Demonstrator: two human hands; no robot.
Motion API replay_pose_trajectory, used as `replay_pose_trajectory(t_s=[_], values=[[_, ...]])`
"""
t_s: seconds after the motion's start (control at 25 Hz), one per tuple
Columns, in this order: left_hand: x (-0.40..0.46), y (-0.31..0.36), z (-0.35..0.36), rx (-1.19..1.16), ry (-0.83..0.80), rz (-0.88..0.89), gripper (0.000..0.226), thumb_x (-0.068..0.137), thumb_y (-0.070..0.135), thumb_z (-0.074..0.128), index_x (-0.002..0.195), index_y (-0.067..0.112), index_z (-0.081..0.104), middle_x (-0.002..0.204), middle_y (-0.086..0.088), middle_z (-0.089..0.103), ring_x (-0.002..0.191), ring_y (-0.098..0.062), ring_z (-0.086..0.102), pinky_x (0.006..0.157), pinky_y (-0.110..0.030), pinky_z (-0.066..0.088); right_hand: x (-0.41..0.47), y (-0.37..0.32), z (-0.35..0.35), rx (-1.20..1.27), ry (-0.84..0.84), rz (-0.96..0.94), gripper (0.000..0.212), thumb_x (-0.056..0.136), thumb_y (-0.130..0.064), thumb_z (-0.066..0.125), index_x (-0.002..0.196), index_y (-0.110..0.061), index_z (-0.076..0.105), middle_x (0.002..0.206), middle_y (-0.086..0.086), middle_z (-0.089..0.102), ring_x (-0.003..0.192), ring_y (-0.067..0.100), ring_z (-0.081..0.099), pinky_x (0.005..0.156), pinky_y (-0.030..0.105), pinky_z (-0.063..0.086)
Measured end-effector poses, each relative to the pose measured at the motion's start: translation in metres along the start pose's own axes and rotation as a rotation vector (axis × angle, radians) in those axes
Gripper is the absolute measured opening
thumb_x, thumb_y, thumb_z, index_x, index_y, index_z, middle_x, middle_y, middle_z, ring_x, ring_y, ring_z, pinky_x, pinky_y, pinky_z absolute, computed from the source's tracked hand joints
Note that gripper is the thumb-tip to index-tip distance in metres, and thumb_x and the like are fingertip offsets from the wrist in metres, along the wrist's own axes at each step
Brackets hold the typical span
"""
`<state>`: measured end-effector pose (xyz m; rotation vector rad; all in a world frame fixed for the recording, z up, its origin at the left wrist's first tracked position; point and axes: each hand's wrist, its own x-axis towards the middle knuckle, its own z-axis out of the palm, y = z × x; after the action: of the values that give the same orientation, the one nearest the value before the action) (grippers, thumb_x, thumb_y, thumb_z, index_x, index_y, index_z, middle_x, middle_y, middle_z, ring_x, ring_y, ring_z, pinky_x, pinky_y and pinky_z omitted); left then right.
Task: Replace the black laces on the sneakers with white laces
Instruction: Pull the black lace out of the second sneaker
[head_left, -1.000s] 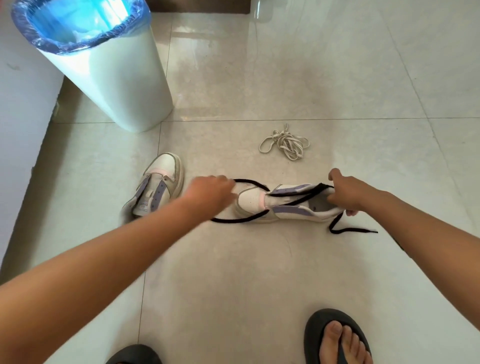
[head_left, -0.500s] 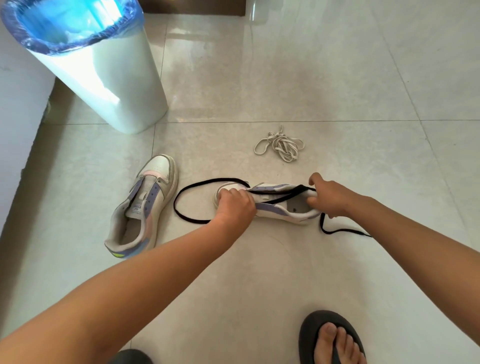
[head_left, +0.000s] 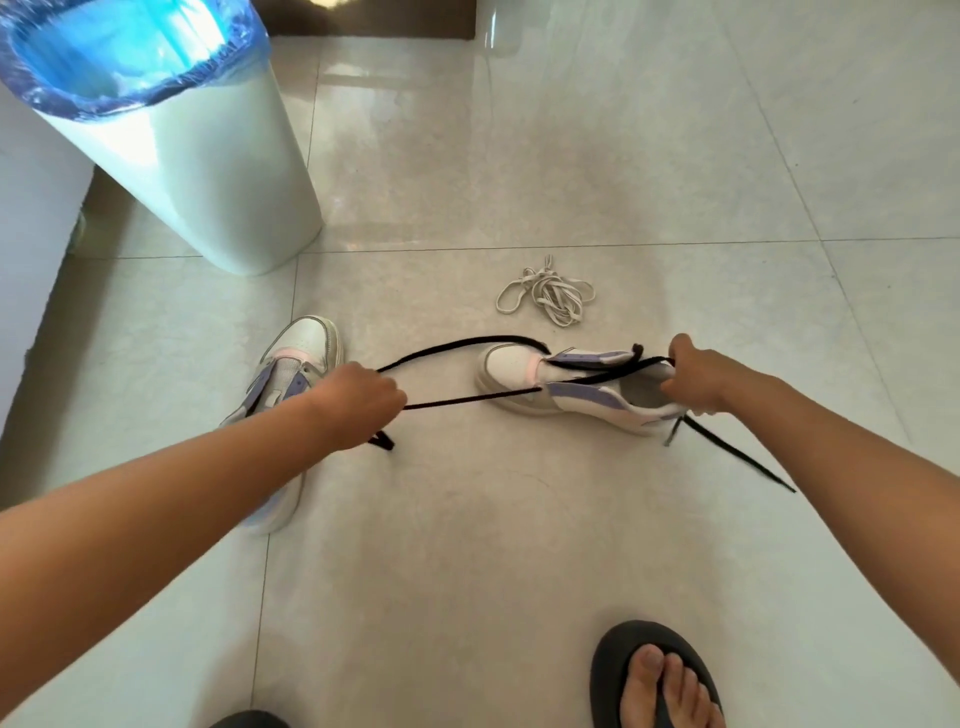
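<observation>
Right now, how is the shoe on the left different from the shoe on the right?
The left shoe has no lace; the right shoe still has some black lace in it. No hand holds the left shoe; the right hand holds the right shoe. Both are white and purple.

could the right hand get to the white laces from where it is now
Probably yes, once it lets go. The right hand grips the heel end of the sneaker, and the white laces lie just beyond on bare floor, with nothing between them.
</observation>
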<state>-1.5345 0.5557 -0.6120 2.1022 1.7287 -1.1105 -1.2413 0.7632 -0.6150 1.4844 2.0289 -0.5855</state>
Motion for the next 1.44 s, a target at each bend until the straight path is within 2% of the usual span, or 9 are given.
replay_pose_trajectory(t_s=[0.12,0.28,0.4,0.6,0.88,1.0,1.2,1.36,1.44], values=[[-0.004,0.015,-0.003,-0.048,-0.213,-0.079,0.022,0.094,0.011,0.047,0.112,0.015,0.058,0.116,0.001,0.062,0.104,-0.021,0.062,0.073,-0.029,0.042,-0.002,0.005,0.001,0.01,0.052,0.011,0.033,0.093,-0.02,0.049,0.116,-0.005,0.031,0.1,0.022,0.06,0.076,0.03,0.053,0.067,0.034,0.041],[0.033,0.057,-0.034,-0.364,0.084,-0.138,0.041,0.099,0.041,0.036,0.126,0.012,0.047,0.126,-0.006,0.055,0.113,-0.025,0.055,0.077,-0.029,0.038,-0.003,-0.03,0.017,0.082,0.092,-0.141,0.037,0.09,-0.025,0.052,0.12,-0.009,0.035,0.089,0.012,0.056,0.075,0.028,0.051,0.064,0.032,0.038],[0.054,0.073,-0.046,-0.357,0.163,-0.23,0.038,0.099,0.028,0.041,0.128,0.004,0.039,0.13,-0.011,0.05,0.114,-0.028,0.054,0.083,-0.033,0.041,-0.004,-0.044,0.026,0.078,0.097,-0.185,0.032,0.09,-0.026,0.05,0.115,-0.012,0.036,0.072,0.004,0.05,0.067,0.025,0.05,0.058,0.032,0.036],[0.053,0.063,-0.044,-0.248,0.197,-0.333,0.03,0.087,0.003,0.047,0.116,0.006,0.044,0.112,-0.009,0.056,0.1,-0.028,0.057,0.071,-0.034,0.034,-0.004,-0.042,0.03,0.113,0.091,-0.213,0.03,0.091,-0.025,0.046,0.116,-0.015,0.036,0.07,0.004,0.048,0.059,0.02,0.047,0.053,0.032,0.034],[0.049,0.036,-0.044,-0.172,0.216,-0.062,0.026,0.091,0.006,0.042,0.115,0.012,0.051,0.117,-0.006,0.058,0.11,-0.026,0.054,0.072,-0.031,0.034,0.002,-0.038,0.028,0.097,0.088,-0.216,0.029,0.09,-0.022,0.043,0.119,-0.021,0.043,0.075,0.003,0.052,0.069,0.023,0.051,0.06,0.031,0.037],[0.027,0.018,-0.032,-0.047,0.092,-0.086,0.027,0.091,0.006,0.041,0.113,0.016,0.054,0.116,-0.001,0.06,0.11,-0.023,0.057,0.074,-0.029,0.034,0.009,-0.018,0.014,0.068,0.122,-0.153,0.031,0.09,-0.018,0.042,0.12,-0.021,0.047,0.096,0.011,0.058,0.083,0.028,0.052,0.068,0.032,0.039],[-0.009,0.011,-0.011,0.041,-0.365,-0.179,0.03,0.09,0.008,0.045,0.115,0.017,0.059,0.118,0.003,0.061,0.104,-0.02,0.061,0.071,-0.025,0.042,0.015,0.02,0.004,0.021,0.193,-0.044,0.034,0.091,-0.009,0.039,0.12,-0.017,0.053,0.116,0.016,0.059,0.101,0.032,0.053,0.073,0.033,0.039],[-0.01,0.036,-0.012,0.078,-0.629,-0.223,0.03,0.089,0.012,0.042,0.113,0.019,0.059,0.093,0.004,0.059,0.059,-0.02,0.048,0.046,-0.026,0.031,0.016,0.021,0.006,0.065,0.202,-0.06,0.031,0.091,-0.008,0.038,0.117,-0.014,0.054,0.111,0.018,0.059,0.092,0.033,0.054,0.073,0.035,0.043],[-0.01,0.046,-0.008,0.118,-0.638,-0.2,0.028,0.088,0.012,0.042,0.109,0.019,0.059,0.083,0.002,0.054,0.053,-0.018,0.04,0.043,-0.027,0.026,0.017,0.022,0.008,0.071,0.219,-0.057,0.031,0.091,-0.007,0.037,0.116,-0.013,0.054,0.109,0.019,0.059,0.088,0.033,0.054,0.075,0.037,0.046]])
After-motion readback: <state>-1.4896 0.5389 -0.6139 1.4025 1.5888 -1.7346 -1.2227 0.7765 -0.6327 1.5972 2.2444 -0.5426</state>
